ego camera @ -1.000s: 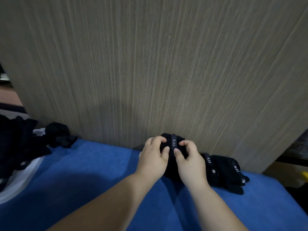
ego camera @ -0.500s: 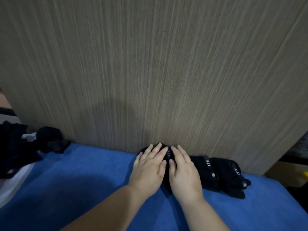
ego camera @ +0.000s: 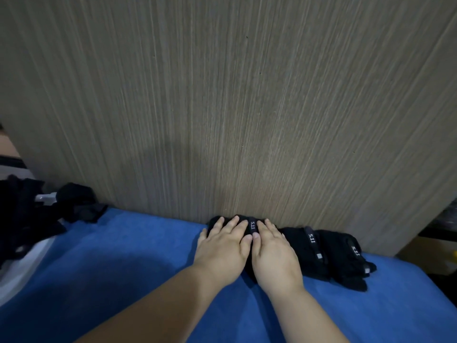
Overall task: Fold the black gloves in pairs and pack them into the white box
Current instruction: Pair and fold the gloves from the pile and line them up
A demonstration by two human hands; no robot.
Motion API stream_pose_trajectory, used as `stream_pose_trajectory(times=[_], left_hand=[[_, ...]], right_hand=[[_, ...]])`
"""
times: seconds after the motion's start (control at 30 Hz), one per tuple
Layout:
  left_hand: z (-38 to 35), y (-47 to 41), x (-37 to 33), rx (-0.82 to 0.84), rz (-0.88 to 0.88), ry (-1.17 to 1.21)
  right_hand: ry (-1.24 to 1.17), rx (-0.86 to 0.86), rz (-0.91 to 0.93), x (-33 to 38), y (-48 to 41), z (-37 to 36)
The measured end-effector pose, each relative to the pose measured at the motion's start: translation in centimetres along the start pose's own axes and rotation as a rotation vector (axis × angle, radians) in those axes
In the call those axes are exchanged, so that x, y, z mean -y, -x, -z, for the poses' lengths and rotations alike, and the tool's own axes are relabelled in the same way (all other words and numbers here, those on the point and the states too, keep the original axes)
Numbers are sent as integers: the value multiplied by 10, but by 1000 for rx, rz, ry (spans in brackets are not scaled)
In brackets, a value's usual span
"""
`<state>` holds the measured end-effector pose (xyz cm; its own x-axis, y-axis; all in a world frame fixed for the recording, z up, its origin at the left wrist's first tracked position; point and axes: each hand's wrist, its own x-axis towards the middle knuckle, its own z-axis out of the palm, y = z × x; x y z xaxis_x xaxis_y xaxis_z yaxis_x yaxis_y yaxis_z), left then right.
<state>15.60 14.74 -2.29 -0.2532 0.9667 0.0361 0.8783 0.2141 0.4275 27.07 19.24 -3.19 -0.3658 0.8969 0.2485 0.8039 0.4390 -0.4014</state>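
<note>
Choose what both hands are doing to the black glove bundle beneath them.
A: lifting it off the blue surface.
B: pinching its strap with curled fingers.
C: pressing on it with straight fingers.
C: the left hand and right hand lie flat, fingers straight, on the glove bundle, which rests on the blue surface.

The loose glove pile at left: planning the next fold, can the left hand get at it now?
Probably yes: the left hand lies flat on the folded gloves, holding nothing, and only bare blue cloth separates it from the pile.
</note>
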Motion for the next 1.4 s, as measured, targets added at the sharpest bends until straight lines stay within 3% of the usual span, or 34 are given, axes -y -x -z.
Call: stream_pose_trajectory(times=[0.23,0.5,0.57,0.67,0.8,0.87,1.03,1.2,1.4], left_hand=[[24,17,12,37,6,28],[64,65,77,-130,155,-56],[70,81,101,-209,204,-108],[78,102,137,-333,289,-128],[95,126,178,-631,254,-119],[102,135,194,-668,295,-134],[115,150,227,-640,393,-89],[112,151,252,-584,314,-141],[109,147,262,-550,310,-102]], right_hand=[[-47,-126,23,12,9,17],[-60,-326,221,67,25,26],[-82,-289,294,88,31,18],[-144,-101,343,121,39,-4],[-243,68,364,160,42,-37],[-283,118,351,181,41,-52],[-400,254,300,227,27,-88],[-457,245,255,265,0,-116],[-301,266,304,291,-32,-140]])
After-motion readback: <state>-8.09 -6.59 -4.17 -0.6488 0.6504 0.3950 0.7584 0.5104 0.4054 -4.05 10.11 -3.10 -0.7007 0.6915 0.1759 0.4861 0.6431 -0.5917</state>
